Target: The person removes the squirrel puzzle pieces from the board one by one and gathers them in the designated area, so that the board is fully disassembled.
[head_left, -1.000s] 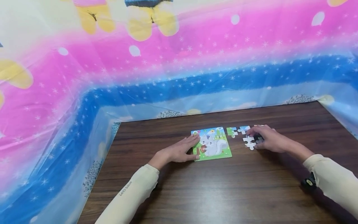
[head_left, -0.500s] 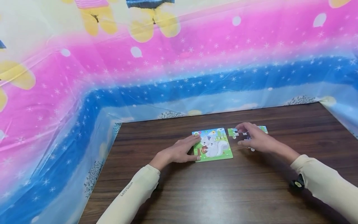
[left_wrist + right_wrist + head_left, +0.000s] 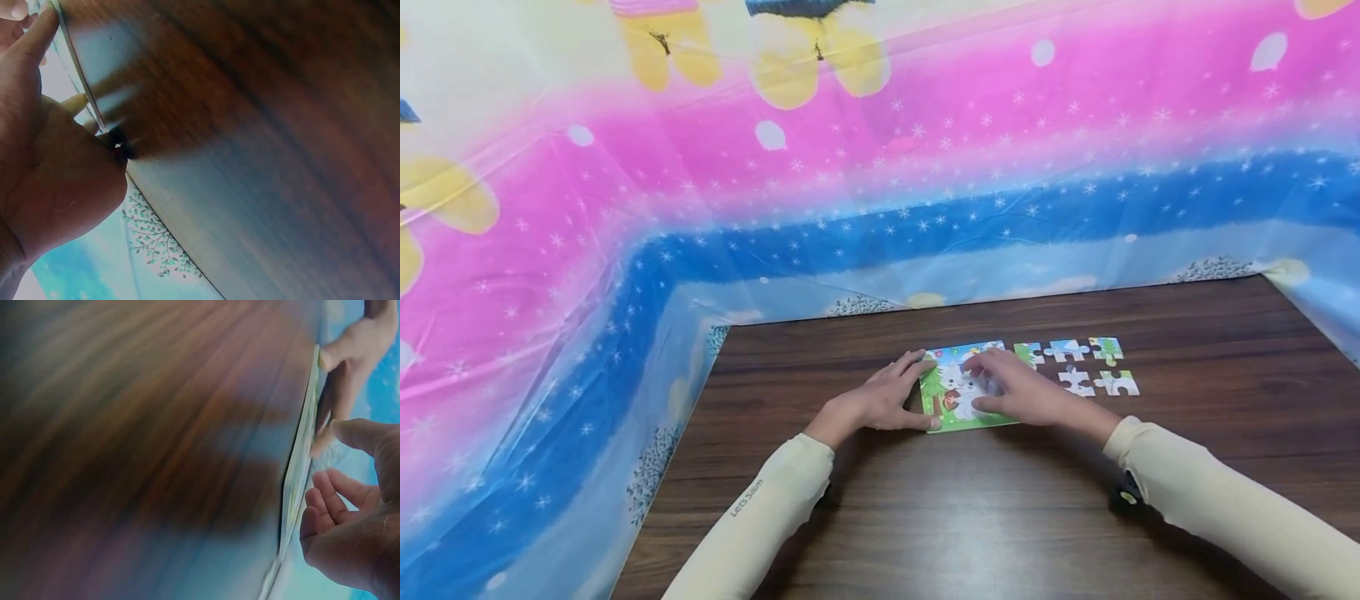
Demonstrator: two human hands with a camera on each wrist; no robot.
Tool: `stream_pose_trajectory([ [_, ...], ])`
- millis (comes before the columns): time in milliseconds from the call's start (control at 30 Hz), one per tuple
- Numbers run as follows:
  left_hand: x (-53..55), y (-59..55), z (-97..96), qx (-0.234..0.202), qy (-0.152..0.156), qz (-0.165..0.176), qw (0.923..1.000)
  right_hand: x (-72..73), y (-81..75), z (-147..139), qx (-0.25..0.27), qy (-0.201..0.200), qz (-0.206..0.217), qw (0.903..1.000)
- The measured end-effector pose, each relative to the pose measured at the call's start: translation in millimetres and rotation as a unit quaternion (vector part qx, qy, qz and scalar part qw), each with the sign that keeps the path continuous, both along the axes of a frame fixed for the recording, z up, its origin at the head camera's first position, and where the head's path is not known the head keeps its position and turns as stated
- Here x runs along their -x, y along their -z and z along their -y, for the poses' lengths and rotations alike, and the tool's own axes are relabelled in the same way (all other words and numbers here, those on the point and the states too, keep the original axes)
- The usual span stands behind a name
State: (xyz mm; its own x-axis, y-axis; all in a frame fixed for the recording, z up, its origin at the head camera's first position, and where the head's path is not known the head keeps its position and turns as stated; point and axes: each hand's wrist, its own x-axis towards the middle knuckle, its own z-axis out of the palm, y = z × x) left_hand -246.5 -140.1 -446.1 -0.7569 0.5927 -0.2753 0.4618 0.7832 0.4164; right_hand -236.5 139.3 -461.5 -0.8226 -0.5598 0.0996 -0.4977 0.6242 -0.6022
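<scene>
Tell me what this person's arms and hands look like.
The left sleeve and right sleeve are pale cream; the left carries dark lettering. A black device with a yellowish spot shows at the right one's wrist end. The left hand and right hand are gloveless.

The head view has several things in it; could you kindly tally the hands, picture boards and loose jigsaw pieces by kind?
Bare left hand and right hand: 2
Square green-and-blue board picturing a white animal: 1
Loose multicoloured jigsaw pieces in plain view: 5
Total: 8, though the right hand could hide more.
</scene>
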Motion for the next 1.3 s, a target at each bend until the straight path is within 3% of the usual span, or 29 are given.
stream_pose_trajectory([
  [300,1.5,-0.2,1.3,0.015,0.003,-0.01,0.9998,-0.7,4.2,33,-0.042,-0.007,-0.014,0.999],
  [933,2.2,-1.9,3.9,0.026,0.001,-0.01,0.9996,2.1,-3.7,44,-0.065,-0.013,0.002,0.9978],
  [1300,1.9,-0.6,-0.6,0.022,0.004,-0.009,0.9997,12.4,-2.4,40,-0.006,-0.007,0.086,0.9962],
])
